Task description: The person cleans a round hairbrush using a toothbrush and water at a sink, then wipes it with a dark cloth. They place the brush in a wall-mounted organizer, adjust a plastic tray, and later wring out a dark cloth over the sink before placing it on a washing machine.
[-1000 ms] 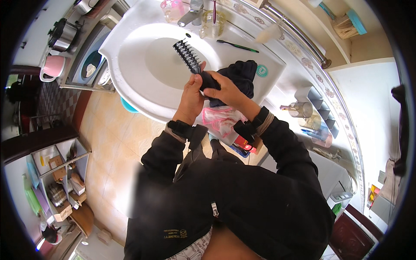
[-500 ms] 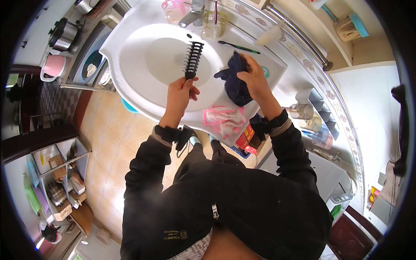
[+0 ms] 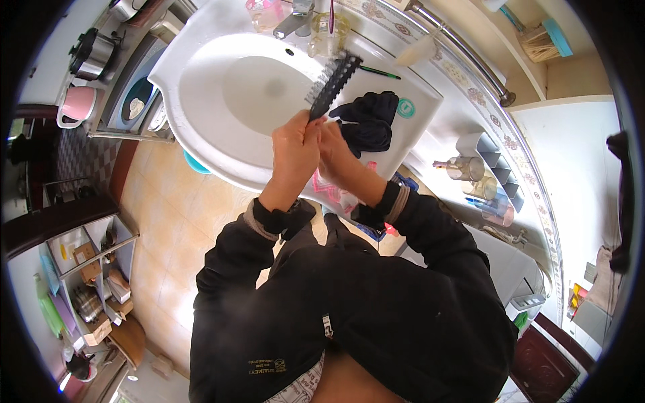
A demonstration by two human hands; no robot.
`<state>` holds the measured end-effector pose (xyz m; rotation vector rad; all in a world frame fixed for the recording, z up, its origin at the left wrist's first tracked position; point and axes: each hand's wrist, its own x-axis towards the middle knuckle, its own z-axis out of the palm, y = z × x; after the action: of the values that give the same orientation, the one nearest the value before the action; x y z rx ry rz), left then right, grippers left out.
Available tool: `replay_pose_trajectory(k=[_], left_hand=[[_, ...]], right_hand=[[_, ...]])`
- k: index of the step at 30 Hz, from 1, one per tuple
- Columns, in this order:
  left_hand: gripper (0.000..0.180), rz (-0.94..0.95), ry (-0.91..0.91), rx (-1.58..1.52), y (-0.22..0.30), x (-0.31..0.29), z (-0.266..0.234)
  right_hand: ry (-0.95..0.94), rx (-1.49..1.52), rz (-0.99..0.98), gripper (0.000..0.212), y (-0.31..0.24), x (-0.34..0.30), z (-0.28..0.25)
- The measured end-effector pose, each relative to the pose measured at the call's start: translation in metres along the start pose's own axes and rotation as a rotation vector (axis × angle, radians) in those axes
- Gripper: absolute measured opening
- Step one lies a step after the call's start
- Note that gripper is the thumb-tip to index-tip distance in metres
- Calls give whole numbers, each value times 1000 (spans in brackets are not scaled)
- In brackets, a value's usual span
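A black vent hairbrush (image 3: 336,82) with bristles on its left side is tilted up to the right, above the basin's right edge. Around its handle my left hand (image 3: 293,153) is closed. My right hand (image 3: 341,160) meets the left one at the handle's lower end, fingers bent against it and partly hidden. Just beyond the right hand, a crumpled dark navy cloth (image 3: 373,121) lies on the sink counter. Under the right wrist, a white cloth with pink edging (image 3: 328,190) is partly covered.
The white washbasin (image 3: 201,101) has a metal faucet (image 3: 295,23) at the back. Nearby are a pink cup (image 3: 263,15), a glass jar (image 3: 328,41) and a green-black toothbrush (image 3: 381,72). Wall-mounted cup holders (image 3: 494,168) hang to the right; a metal rail (image 3: 463,54) runs behind.
My right hand has let go of the navy cloth, left it on the counter and come over to the brush handle. The hairbrush has shifted right and tilted further.
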<state>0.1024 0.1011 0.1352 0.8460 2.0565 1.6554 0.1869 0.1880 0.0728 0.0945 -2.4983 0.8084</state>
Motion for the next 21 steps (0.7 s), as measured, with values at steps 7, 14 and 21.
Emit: replay_pose_trajectory(k=[7, 14, 21], left_hand=[[14, -393, -116, -423, 4, 27, -38], [19, -563, -320, -984, -26, 22, -44], [27, -687, -621, -1220, -26, 13, 1]], right_hand=[[58, 319, 363, 42, 36, -2, -43], [504, 1592, 746, 38, 55, 9, -71], [287, 1638, 865, 30, 45, 12, -48]])
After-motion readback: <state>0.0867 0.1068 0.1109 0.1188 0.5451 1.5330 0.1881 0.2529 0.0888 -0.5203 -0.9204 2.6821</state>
